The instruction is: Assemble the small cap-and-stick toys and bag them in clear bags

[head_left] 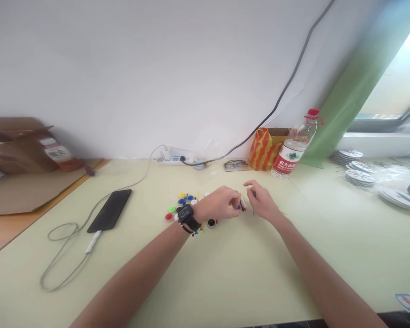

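The left hand (222, 203), with a black watch (187, 216) on its wrist, was curled shut, its fingertips pinched on a small piece (241, 206) showing red, blue and white; the piece was too small to make out further. The right hand (262, 202) sat just beside it at three o'clock, the two nearly touching, its fingers drawn together on a thin blue stick (253, 211) that poked out below the palm. Both hands hovered low over the pale table (225, 273), near its middle.

At nine o'clock from the left hand lay a scatter of coloured discs (180, 205), blue, yellow, green and red, with a dark round one (212, 222) at six o'clock under the wrist. Farther out at nine o'clock lay a black phone (110, 210) on a looping grey cable (63, 255). At twelve o'clock, by the wall, were a white power strip (172, 159) and a pair of glasses (235, 165); at one o'clock stood an orange striped bag (264, 148) and a water bottle (294, 150).
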`<action>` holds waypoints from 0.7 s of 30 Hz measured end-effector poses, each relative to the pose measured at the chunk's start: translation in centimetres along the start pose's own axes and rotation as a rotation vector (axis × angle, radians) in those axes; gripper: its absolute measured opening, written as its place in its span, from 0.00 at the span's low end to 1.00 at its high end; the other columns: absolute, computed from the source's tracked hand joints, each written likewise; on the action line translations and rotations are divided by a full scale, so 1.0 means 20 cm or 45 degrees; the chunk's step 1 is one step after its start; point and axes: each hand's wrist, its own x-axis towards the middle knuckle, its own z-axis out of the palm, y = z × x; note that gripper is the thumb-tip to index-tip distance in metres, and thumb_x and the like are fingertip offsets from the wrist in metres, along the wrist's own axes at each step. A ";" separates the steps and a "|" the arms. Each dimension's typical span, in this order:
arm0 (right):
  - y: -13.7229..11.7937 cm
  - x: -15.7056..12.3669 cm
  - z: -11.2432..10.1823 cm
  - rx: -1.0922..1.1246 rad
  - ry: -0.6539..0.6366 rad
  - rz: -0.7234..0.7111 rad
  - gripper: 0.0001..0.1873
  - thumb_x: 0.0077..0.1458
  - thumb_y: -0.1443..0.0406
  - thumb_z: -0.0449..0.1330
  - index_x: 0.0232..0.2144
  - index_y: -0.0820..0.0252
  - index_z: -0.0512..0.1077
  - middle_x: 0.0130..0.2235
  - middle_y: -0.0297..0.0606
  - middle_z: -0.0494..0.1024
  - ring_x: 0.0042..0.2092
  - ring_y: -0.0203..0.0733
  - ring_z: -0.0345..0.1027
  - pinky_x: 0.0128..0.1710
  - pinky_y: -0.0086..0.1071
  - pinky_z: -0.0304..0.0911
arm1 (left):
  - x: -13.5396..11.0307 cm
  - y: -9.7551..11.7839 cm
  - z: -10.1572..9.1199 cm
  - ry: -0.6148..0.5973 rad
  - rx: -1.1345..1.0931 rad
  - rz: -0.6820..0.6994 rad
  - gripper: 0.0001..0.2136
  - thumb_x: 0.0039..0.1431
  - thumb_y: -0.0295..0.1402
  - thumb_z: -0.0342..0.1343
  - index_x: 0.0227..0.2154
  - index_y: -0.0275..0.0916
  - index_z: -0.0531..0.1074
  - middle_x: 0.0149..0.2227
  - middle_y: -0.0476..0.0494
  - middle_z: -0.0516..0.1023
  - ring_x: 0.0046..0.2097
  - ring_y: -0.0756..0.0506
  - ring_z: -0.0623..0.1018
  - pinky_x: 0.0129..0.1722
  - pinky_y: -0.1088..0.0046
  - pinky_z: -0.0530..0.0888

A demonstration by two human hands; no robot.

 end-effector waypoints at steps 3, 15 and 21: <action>0.10 0.03 0.01 -0.196 0.057 0.010 0.16 0.62 0.56 0.52 0.49 0.55 0.67 0.23 0.28 0.66 0.28 0.45 0.66 0.31 0.35 0.59 | 0.00 -0.03 0.05 -0.105 0.091 0.053 0.05 0.55 0.27 0.61 0.35 0.39 0.77 0.38 0.47 0.83 0.41 0.46 0.79 0.43 0.70 0.72; 0.07 0.03 -0.16 -0.291 -0.412 -0.179 0.13 0.60 0.51 0.60 0.39 0.53 0.72 0.32 0.34 0.77 0.30 0.41 0.66 0.31 0.33 0.60 | -0.01 -0.08 0.02 -0.067 0.383 -0.054 0.15 0.60 0.39 0.64 0.49 0.43 0.77 0.42 0.43 0.81 0.49 0.39 0.77 0.48 0.65 0.71; 0.07 0.02 -0.22 -0.367 -0.386 -0.130 0.12 0.64 0.58 0.51 0.31 0.54 0.68 0.32 0.34 0.76 0.32 0.41 0.66 0.32 0.33 0.59 | -0.02 -0.11 0.04 -0.101 0.352 -0.066 0.15 0.61 0.32 0.60 0.51 0.46 0.77 0.47 0.44 0.79 0.51 0.40 0.77 0.48 0.68 0.71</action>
